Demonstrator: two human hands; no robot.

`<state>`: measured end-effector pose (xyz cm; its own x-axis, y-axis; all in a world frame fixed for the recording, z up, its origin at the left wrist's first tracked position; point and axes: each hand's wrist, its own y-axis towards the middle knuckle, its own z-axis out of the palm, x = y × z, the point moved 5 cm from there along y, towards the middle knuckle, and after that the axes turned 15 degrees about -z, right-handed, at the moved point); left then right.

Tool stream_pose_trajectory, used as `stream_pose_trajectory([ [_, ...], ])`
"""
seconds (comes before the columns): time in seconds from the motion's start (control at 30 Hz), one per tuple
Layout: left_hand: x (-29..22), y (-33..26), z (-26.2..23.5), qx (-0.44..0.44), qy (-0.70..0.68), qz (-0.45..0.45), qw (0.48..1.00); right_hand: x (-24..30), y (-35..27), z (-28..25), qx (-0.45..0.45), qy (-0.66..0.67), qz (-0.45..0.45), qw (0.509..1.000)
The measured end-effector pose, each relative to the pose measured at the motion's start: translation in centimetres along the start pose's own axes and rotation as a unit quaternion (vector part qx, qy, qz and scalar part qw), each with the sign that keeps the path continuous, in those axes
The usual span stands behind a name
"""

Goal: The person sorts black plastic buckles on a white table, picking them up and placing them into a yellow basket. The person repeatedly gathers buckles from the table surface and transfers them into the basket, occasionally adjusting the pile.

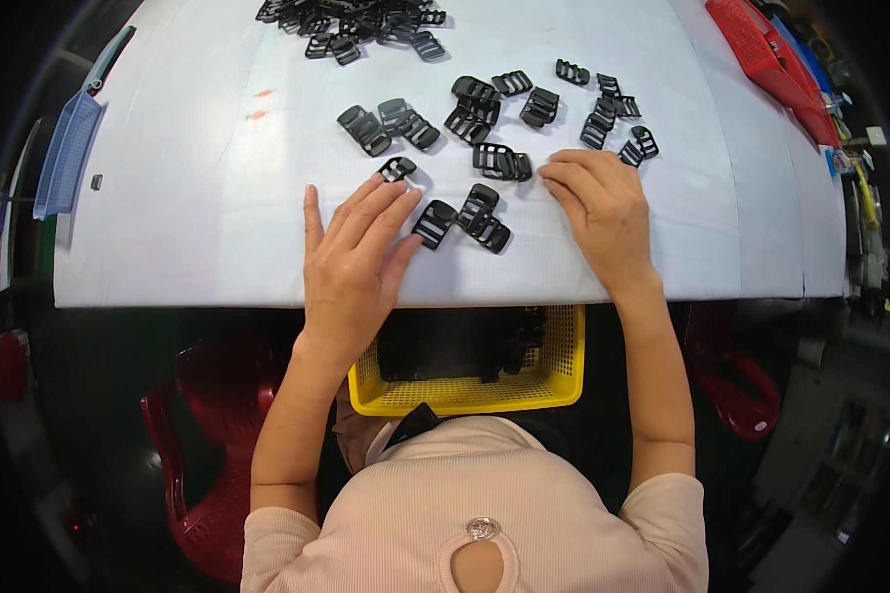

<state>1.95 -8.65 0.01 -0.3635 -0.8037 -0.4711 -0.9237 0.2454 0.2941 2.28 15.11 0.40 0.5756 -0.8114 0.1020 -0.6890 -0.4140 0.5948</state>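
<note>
Probably light, stiff, slick: pinch black buckles by their edges. Left hand spread, fingertips at one; right hand bunched, grip unclear.

Far on table: pile. Loose clips nearer, between and beyond left hand and right hand. Near basket between table and person, parts inside. Left basket at table's left edge, right basket far right. Left chair, right chair flank near basket.
</note>
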Motion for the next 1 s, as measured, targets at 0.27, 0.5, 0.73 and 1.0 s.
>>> stream_pose_trajectory([
  [0.27,-1.3,-1.0,-1.0,-0.023,-0.039,0.016,0.999,5.9,1.8,-0.5,0.06,0.11,0.031,0.992],
  [0.5,-1.6,0.2,0.1,0.013,-0.107,-0.029,0.994,5.3,0.0,-1.7,0.088,0.095,0.06,0.99],
  [0.73,-2.4,1.0,-0.8,-0.015,-0.042,-0.031,0.998,1.5,2.0,-0.3,-0.001,0.069,0.025,0.997],
  [1.0,-5.2,1.9,1.1,0.028,-0.042,0.014,0.999,1.1,1.5,-2.1,0.083,0.07,0.048,0.993],
])
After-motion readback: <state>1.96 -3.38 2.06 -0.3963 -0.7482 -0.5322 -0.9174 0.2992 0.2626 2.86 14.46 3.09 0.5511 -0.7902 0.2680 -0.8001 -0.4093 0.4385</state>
